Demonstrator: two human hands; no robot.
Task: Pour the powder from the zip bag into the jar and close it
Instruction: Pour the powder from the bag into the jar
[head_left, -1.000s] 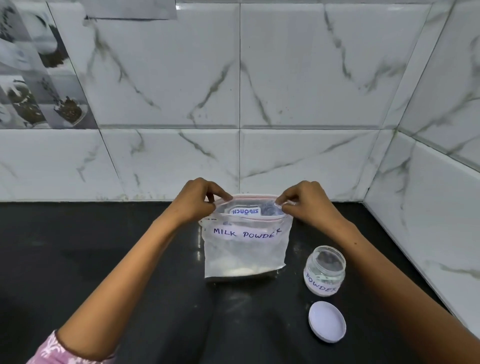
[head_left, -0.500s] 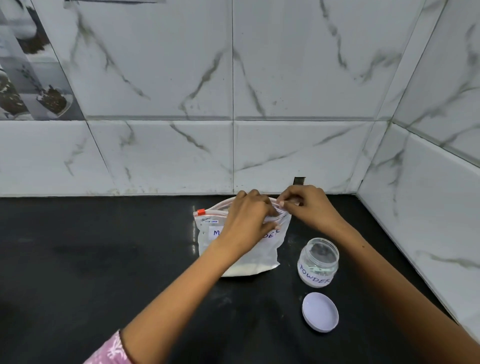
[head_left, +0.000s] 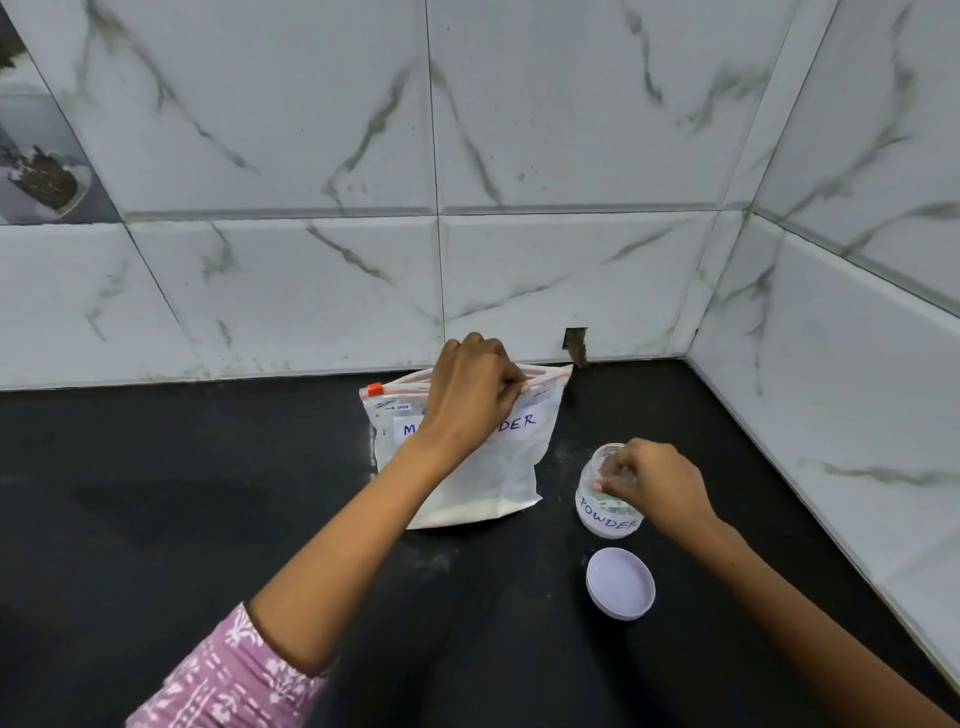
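A clear zip bag (head_left: 498, 467) labelled milk powder stands upright on the black counter, with white powder settled at its bottom. My left hand (head_left: 472, 395) pinches the bag's top edge near the middle and covers part of the label. To the right stands a small clear jar (head_left: 605, 512) labelled powder, without its lid. My right hand (head_left: 652, 480) grips the jar at its rim and upper side. The white lid (head_left: 620, 583) lies flat on the counter just in front of the jar.
The black counter (head_left: 208, 493) ends at marble-tiled walls behind and on the right, forming a corner (head_left: 691, 358) close to the jar. A small dark notch (head_left: 575, 343) sits in the back wall just behind the bag.
My left hand slid from the bag's left corner to the middle of its top. My right hand let go of the bag's right corner and came down onto the jar.
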